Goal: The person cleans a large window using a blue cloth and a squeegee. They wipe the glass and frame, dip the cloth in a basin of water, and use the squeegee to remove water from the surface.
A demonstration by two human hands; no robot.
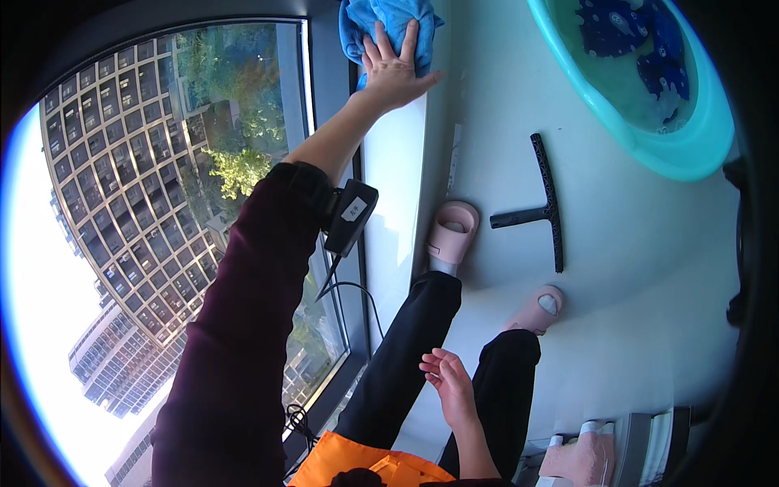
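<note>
My left hand (394,76) lies flat with spread fingers on a crumpled blue cloth (389,27), which rests on the white window sill (395,176) at the top centre. A black device with a cable is strapped to my left wrist. My right hand (447,380) hangs above my legs, fingers loosely curled, with nothing seen in it. On the floor in front of my feet lies a black T-shaped squeegee frame (551,210), its short handle pointing towards the sill. A turquoise plastic tub (681,158) at the upper right holds cloudy water and dark blue patterned fabric (657,55).
The dark-framed window (243,122) runs along my left side. Two pink slippers (455,234) are on my feet. A black cable (359,286) trails by the sill. An orange cloth item (365,459) is at my waist. A pink item (581,456) and grey-white panels stand at the lower right.
</note>
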